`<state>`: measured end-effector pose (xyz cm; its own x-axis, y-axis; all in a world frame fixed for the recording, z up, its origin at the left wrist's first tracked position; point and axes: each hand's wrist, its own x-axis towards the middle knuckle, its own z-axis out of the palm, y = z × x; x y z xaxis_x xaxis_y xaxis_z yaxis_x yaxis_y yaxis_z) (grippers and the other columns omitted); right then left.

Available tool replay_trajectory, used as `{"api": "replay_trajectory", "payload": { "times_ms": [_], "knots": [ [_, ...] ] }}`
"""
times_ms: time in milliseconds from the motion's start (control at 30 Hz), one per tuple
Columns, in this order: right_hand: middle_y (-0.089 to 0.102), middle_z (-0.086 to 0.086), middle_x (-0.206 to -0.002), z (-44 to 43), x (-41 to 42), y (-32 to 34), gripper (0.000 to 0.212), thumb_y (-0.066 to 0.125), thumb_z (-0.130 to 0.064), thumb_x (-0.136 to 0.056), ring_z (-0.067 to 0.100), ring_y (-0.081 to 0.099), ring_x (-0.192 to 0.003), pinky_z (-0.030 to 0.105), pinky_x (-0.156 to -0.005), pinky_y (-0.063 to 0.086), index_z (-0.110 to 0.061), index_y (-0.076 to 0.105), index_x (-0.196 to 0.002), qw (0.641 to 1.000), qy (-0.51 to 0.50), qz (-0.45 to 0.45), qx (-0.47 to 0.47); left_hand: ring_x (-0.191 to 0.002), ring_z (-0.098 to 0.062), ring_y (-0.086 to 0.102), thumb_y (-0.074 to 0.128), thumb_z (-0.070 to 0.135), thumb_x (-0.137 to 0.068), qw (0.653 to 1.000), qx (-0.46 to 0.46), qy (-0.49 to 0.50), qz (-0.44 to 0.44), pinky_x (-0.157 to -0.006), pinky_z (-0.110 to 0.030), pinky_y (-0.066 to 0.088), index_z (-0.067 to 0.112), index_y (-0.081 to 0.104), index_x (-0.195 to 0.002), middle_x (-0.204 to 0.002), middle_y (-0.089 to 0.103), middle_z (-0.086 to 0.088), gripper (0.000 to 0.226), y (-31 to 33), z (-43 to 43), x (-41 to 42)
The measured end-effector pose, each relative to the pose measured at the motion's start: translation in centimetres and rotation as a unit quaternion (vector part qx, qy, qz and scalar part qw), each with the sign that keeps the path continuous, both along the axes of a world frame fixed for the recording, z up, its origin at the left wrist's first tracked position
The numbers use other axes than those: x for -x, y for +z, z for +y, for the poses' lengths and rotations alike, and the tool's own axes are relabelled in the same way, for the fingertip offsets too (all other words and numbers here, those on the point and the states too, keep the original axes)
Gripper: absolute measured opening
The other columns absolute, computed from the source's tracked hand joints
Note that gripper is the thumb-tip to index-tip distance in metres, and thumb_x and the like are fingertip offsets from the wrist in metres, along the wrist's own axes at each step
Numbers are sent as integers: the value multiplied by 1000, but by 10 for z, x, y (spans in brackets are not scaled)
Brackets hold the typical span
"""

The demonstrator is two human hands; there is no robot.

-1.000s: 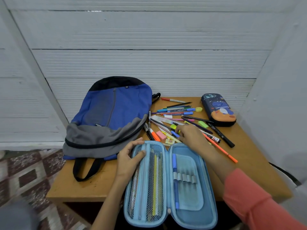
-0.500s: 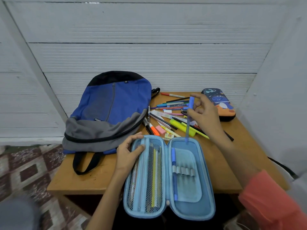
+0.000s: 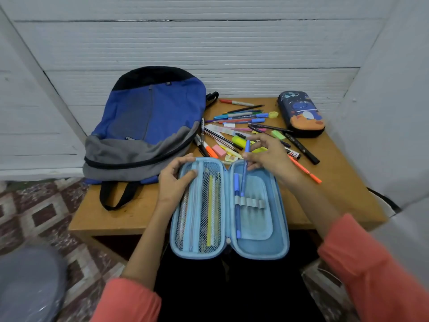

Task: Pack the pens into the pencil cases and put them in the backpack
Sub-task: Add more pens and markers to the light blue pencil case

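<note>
A light blue pencil case (image 3: 276, 247) lies open at the table's front edge, overhanging it. My left hand (image 3: 174, 180) grips the top of its left, mesh half. My right hand (image 3: 269, 156) pinches a blue pen (image 3: 244, 173), whose lower tip points down at the grey elastic loops (image 3: 249, 203) in the right half. Another blue pen (image 3: 237, 212) sits in the first loop. A pile of loose pens and markers (image 3: 241, 117) lies behind the case. A blue and grey backpack (image 3: 148, 126) lies flat at the left. A dark space-print pencil case (image 3: 299, 115) stands shut at the back right.
The wooden table (image 3: 116, 217) is small and set against a white ribbed wall. An orange pen (image 3: 306, 170) lies near the right edge. Tiled floor shows at the left, with a grey blurred object (image 3: 30, 282) at the bottom left corner.
My right hand picked a blue pen from the pile, lifted it, then brought it down to the loops in the open case. My left hand has stayed on the case.
</note>
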<state>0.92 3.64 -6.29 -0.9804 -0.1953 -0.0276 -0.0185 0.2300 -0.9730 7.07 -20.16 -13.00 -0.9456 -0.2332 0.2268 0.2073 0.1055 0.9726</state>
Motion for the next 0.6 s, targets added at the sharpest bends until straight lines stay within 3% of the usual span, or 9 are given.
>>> {"api": "replay_trajectory", "payload": {
  "times_ms": [200, 300, 433, 600],
  "knots": [
    [57, 7, -85, -6, -12, -10, 42, 74, 6, -76, 26, 67, -65, 38, -61, 61, -1, 59, -115, 995, 73, -52, -34, -119, -10, 59, 70, -4, -83, 1000, 2, 1, -5, -103, -29, 46, 23, 68, -97, -124, 65, -1, 30, -2, -1, 1],
    [58, 9, -87, -3, -15, -13, 33, 76, 5, -75, 22, 67, -63, 31, -57, 60, 0, 63, -105, 995, 71, -55, -45, -119, -10, 59, 70, -4, -83, 1000, -6, -3, -8, -102, -29, 46, 23, 69, -98, -124, 65, 1, 31, -1, -1, 1],
    [62, 17, -75, 0, -20, -16, 22, 73, 2, -80, 14, 64, -48, 24, -51, 57, 11, 64, -98, 994, 58, -79, -40, -119, -10, 59, 71, -2, -82, 1000, -9, -5, -8, -100, -25, 46, 23, 69, -98, -124, 65, 2, 30, -1, -1, 2],
    [63, 17, -71, 1, -24, -16, 17, 72, 3, -81, 13, 63, -47, 23, -50, 56, 10, 64, -93, 992, 65, -101, -49, -118, -9, 60, 68, -6, -83, 1000, -5, -3, -6, -98, -20, 47, 19, 68, -100, -124, 65, 1, 30, 0, 0, 0]
  ]
}}
